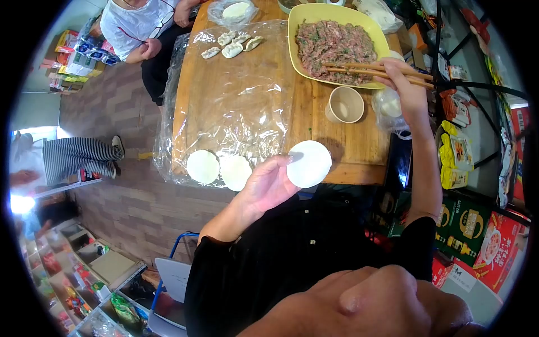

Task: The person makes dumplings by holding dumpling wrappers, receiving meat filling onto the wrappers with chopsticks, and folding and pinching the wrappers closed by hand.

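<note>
My left hand holds a round white dumpling wrapper at its left edge, above the front of the table. Chopsticks are gripped in my right hand, their tips touching the minced meat filling flecked with green. A yellow bowl holds this filling. Below it stands a paper cup. Two more wrappers lie side by side near the table's front edge, the left wrapper and the right wrapper. Several folded dumplings rest on the plastic sheet.
The wooden table is partly covered by the plastic sheet. A bag with white wrappers sits at the back, another plastic bag at the right. One person sits at the left; another person in striped trousers is further off. Packaged goods line the right.
</note>
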`<state>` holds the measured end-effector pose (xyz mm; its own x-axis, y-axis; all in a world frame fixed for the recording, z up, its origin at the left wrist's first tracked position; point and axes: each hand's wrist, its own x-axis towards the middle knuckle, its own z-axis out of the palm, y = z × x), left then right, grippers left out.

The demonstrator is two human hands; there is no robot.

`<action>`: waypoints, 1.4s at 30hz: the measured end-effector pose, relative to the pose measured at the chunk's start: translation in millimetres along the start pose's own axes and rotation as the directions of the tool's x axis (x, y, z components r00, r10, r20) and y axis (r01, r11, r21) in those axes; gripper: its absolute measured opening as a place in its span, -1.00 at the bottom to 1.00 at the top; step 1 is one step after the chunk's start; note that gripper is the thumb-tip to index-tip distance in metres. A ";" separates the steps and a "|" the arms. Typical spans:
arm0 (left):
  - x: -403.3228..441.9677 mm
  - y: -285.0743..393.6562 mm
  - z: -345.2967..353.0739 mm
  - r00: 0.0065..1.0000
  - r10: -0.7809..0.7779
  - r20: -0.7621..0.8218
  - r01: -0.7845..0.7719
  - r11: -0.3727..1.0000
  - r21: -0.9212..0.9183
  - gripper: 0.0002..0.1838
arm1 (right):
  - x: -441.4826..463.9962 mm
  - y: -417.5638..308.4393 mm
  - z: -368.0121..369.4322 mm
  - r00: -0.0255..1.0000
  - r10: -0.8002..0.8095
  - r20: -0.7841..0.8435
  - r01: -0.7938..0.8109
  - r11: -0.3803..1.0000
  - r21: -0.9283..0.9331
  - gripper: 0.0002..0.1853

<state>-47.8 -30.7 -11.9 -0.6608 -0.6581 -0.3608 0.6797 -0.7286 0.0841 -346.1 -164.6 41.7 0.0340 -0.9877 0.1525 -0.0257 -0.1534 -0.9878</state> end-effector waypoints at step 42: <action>-5.8 -3.0 -8.7 0.998 -0.051 -0.027 0.051 0.999 0.003 -0.38 | -9.4 -6.6 2.5 0.997 0.071 -0.024 -0.072 0.997 -0.020 -0.72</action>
<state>-43.2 -23.0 -18.2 -0.6856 -0.6149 -0.3896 0.6441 -0.7618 0.0688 -343.7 -154.3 46.6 0.0081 -0.9966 0.0822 -0.0478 -0.0825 -0.9954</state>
